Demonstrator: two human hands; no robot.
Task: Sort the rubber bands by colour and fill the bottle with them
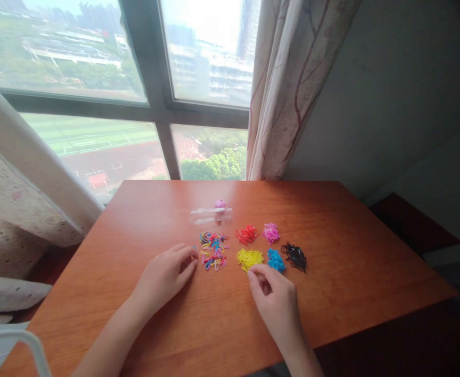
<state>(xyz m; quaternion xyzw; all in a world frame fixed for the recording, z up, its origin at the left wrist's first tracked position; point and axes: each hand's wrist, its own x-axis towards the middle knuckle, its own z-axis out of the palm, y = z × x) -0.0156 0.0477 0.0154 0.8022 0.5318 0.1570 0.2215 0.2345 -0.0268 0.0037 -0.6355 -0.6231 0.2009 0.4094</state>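
Note:
A mixed pile of small coloured rubber bands lies on the wooden table. My left hand rests at the pile's left side, thumb and fingers curled together. A bit of blue shows by its fingertips; whether it is held I cannot tell. My right hand is pinched at the near edge of a heap of yellow rubber bands; anything between the fingertips is hidden. Just beyond that hand is a blue heap. Farther back lie a red heap and a pink heap, with a black heap to the right.
Behind the piles a clear plastic bottle lies on its side, near a small purple object. The table's far edge meets a window with curtains. A white curved rail stands at the lower left.

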